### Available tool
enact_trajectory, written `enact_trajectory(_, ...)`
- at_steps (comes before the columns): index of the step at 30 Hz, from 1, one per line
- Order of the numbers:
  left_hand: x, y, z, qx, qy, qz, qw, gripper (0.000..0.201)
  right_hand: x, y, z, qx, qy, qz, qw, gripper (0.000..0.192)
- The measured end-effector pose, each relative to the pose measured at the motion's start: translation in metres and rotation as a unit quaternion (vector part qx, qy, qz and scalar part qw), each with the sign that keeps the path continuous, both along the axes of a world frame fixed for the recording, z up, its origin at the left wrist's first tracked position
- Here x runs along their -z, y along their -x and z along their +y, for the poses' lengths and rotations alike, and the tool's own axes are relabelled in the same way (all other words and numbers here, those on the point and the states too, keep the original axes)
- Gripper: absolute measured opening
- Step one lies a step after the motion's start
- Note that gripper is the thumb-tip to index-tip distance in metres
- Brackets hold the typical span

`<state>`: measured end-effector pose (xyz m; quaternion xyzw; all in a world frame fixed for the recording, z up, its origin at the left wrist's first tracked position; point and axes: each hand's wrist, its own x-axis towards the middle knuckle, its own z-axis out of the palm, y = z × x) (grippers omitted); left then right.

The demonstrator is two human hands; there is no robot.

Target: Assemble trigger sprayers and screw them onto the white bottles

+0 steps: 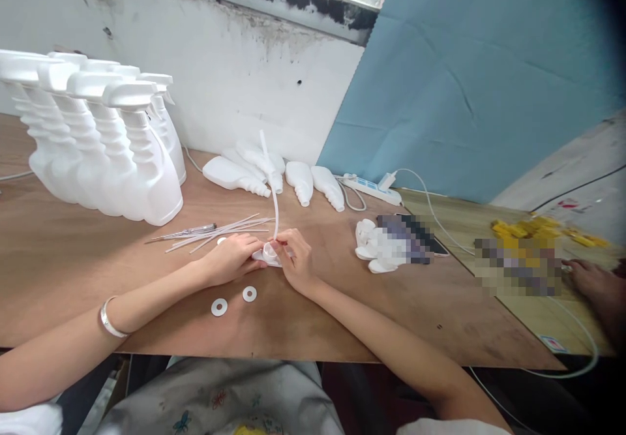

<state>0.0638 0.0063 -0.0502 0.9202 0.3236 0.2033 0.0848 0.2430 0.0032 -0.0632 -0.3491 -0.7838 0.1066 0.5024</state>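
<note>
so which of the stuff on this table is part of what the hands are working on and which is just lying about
In hand:
left hand and right hand both on the white spray head
its thin tube
spare tubes
two white washers
lying bottles
standing spray bottles

Lying about:
power strip
white gloves
yellow parts

A row of white spray bottles (98, 148) stands at ten o'clock on the wooden table (59, 259); more white bottles (274, 174) lie flat near twelve o'clock, by the wall; a bunch of thin white tubes (220, 231) lies just in front of them; two flat white rings (233, 300) sit close together at six o'clock; a white power strip (372, 189) lies at one o'clock; small yellow pieces (538, 229) are piled at three o'clock.
</note>
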Motion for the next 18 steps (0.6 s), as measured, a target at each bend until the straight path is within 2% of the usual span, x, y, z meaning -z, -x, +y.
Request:
enact_trajectory(7, -0.0019, -0.0019, -0.0003, -0.006, -0.012, 0.009, 1.000, 0.019, -0.0007, 0.0034, -0.0014, -0.015, 0.021, 0.038, 0.999, 0.011)
enact_trajectory(18, 0.0035, -0.0005, 0.0019, -0.003, 0.008, -0.013, 1.000, 0.022, -0.0052, 0.0003, -0.0012, -0.008, 0.067, 0.015, 0.998, 0.013)
